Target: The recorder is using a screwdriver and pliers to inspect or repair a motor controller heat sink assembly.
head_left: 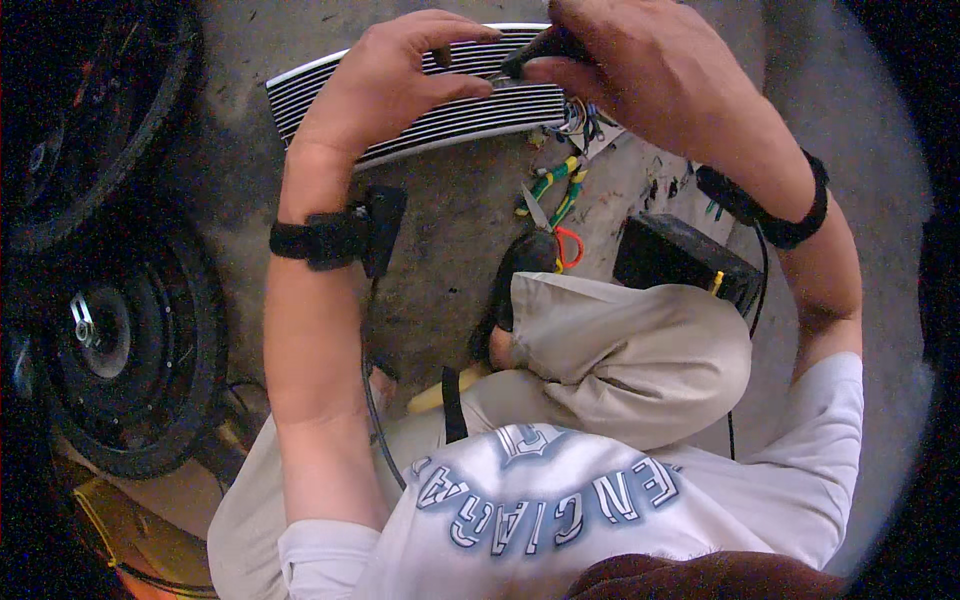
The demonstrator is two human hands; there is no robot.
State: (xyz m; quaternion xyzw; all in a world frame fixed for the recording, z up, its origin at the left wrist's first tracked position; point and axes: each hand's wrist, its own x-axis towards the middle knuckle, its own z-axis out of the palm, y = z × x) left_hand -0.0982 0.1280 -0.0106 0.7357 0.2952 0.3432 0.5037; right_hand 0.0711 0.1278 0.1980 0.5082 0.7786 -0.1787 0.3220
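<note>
Black box (685,250) sits near hands (395,75) (640,65) over striped panel (470,117).

Your curved panel (490,112), lined with long dark and white stripes and edged in white, stretches crosswise in front of you, its left end bending back toward you and parts of it hidden beneath your hands. Your small dark tool (552,47) sits in the fingers of your right hand (645,70), tilted over the panel with its tip pointing left and slightly toward you; whether they touch is unclear.
</note>
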